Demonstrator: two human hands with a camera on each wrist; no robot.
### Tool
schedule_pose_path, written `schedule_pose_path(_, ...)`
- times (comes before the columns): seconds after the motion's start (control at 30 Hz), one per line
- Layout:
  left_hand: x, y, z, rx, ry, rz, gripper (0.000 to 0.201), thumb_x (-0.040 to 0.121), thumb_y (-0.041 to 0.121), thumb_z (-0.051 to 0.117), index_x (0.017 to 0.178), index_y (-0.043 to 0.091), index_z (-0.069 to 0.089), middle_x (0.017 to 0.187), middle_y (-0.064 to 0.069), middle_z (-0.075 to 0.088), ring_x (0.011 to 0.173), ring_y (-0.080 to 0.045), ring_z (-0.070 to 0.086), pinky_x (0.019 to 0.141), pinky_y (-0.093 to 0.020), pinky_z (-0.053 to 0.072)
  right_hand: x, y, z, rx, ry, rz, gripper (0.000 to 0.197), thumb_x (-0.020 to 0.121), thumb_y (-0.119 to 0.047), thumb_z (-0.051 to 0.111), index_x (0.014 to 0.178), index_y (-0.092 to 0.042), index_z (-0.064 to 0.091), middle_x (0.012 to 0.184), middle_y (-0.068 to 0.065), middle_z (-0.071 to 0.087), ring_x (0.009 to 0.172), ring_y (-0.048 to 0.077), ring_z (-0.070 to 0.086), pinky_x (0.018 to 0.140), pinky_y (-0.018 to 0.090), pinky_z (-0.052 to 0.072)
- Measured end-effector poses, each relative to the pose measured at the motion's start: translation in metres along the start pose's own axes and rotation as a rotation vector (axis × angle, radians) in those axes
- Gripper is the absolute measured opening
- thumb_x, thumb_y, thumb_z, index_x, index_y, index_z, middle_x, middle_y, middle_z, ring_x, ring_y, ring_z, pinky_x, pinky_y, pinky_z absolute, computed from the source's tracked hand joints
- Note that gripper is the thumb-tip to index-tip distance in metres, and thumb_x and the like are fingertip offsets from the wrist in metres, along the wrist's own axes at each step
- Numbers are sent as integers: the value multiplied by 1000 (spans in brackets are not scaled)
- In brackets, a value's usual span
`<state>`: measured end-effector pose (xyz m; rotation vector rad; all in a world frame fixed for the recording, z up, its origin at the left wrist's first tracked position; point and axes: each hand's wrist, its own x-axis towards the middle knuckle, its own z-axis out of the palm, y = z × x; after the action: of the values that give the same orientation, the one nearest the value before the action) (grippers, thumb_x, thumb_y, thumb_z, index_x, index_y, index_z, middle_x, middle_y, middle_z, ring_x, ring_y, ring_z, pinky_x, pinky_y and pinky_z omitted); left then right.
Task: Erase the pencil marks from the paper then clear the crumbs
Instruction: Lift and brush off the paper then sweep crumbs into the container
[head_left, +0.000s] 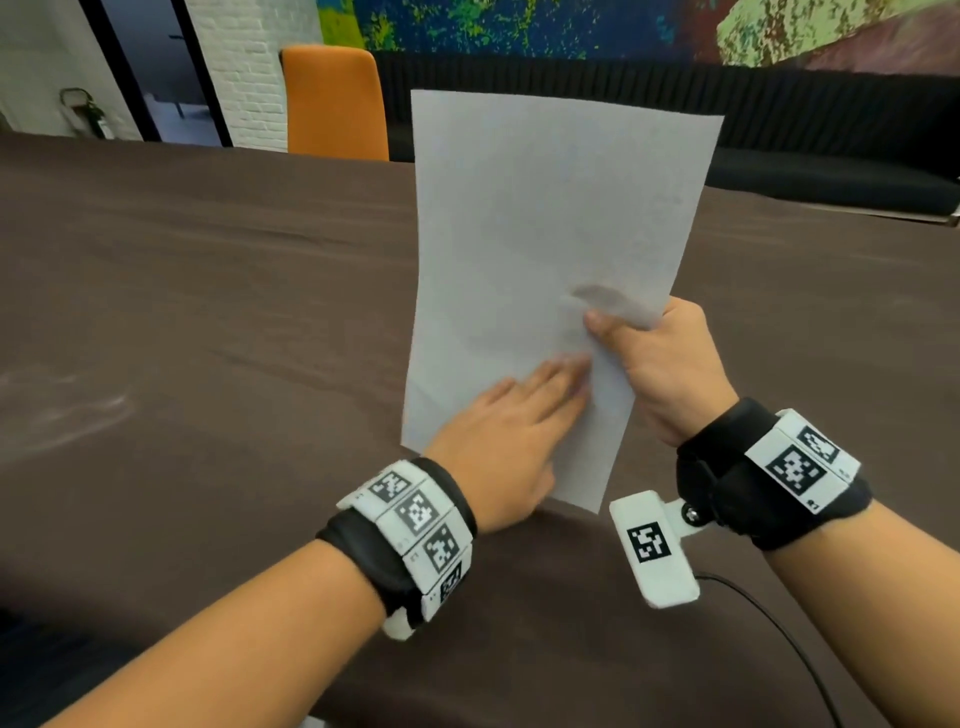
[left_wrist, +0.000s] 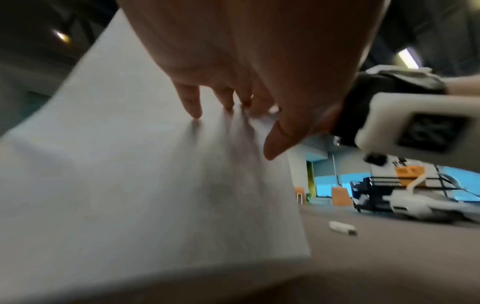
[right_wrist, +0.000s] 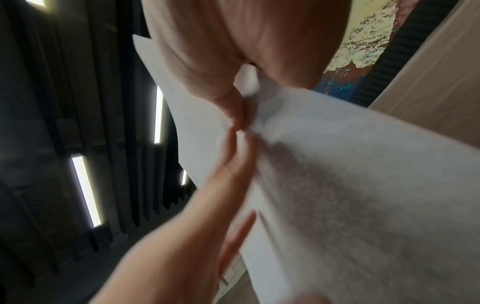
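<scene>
The left hand (head_left: 498, 441), low in the frame's centre, lays straight fingers flat against the paper (head_left: 550, 234). The right hand (head_left: 670, 374), lower right, pinches the sheet's right edge between thumb and curled fingers, holding it tilted up off the brown table (head_left: 208, 286).

1. The paper (head_left: 550, 249) stands nearly upright above the brown table (head_left: 208, 291) and blocks passage across the centre.
2. The right hand (head_left: 660, 364) occupies the sheet's right edge; the left hand (head_left: 498, 441) lies flat against its lower face.
3. Open table surface lies to the left of the sheet.
4. A small white object (left_wrist: 342, 228) lies on the table to the right, with dark equipment (left_wrist: 405, 195) behind it.
5. An orange chair (head_left: 335, 101) stands at the far edge.
</scene>
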<state>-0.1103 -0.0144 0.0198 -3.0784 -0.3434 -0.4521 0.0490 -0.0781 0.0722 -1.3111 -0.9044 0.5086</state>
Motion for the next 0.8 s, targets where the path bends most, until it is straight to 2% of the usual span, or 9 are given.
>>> schedule_pose_path(0.07,-6,2,6,5,-151,-15,60,91,20,52,150,17,40,162,-5,25,149,-22,20,117,-44,30,1,-3,-2,22,-11,6,23,97,2,62,99,-17,75,105,9,76,105,32,72,98,50,56)
schedule_pose_path(0.17,-9,1,-2,-62,117,-24,52,85,19,52,137,14,56,146,-10,49,132,-27,49,97,-42,52,0,-6,-2,0,-47,0,23,99,0,60,98,-19,74,100,2,77,100,25,73,93,42,59)
schedule_pose_path(0.27,1,-2,-11,-40,250,-89,78,82,21,61,153,11,31,162,-10,22,147,-28,25,111,-41,35,-1,-6,-1,8,-82,21,23,100,-1,57,99,-16,74,96,-1,78,95,17,74,87,34,61)
schedule_pose_path(0.4,2,-2,-16,159,-73,-40,79,87,33,58,156,19,23,166,-1,-5,152,-24,-3,119,-49,13,-1,-6,1,55,-76,46,24,101,0,55,97,-14,75,95,0,78,96,21,73,94,41,57)
schedule_pose_path(0.5,-5,4,-10,154,-353,-55,53,96,33,48,148,29,39,163,3,18,150,-18,11,120,-44,16,1,-8,-2,84,-51,70,21,100,-1,56,96,-9,74,94,5,77,91,23,73,93,48,56)
schedule_pose_path(0.57,-6,3,-16,79,-206,-48,41,95,31,43,133,28,57,143,3,48,133,-19,43,106,-40,37,2,-8,-4,83,-53,78,21,101,-2,56,95,-10,75,94,5,78,90,22,73,92,48,57)
schedule_pose_path(0.63,0,2,-30,-14,134,-45,41,89,29,43,122,21,65,126,-2,59,112,-25,58,88,-40,50,1,-8,-4,72,-60,78,23,101,-2,55,95,-11,75,95,5,78,91,23,74,93,49,57)
schedule_pose_path(0.7,7,-3,-42,-25,422,-89,50,85,27,52,133,15,57,140,-11,50,123,-30,52,93,-43,49,-1,-7,-4,62,-80,76,24,101,-3,54,98,-12,76,101,8,79,95,26,74,95,48,57)
schedule_pose_path(0.8,20,-11,-64,85,414,-181,84,87,37,59,157,11,19,164,-15,9,151,-30,10,117,-47,24,-5,-7,-3,61,-99,93,23,102,-4,53,103,-11,75,105,10,78,97,27,75,92,48,59)
